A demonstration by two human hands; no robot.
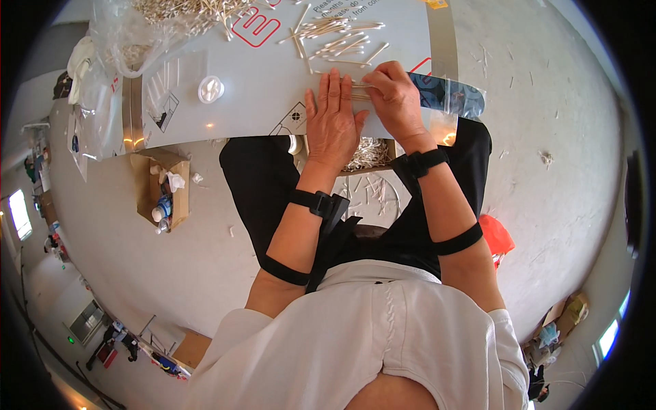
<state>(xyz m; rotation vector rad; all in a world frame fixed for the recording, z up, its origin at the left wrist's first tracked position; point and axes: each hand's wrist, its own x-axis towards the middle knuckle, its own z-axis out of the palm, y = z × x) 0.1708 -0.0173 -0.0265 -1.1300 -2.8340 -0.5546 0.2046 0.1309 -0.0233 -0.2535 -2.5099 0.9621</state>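
Your left hand (333, 123) lies flat on the near edge of the desk (260, 82), and your right hand (394, 96) sits just right of it, touching a small row of cotton swabs (360, 92) between them. Farther out on the desk lie scattered swabs (338, 37), with a large swab heap (184, 14) at the far left. A small round lid (210, 89) rests left of your hands. On the floor, below the desk's left part, stands a cardboard box (164, 188).

Bright, even daylight, small glare spots on the grey table (273, 82), heavy fisheye bending and dark rim.
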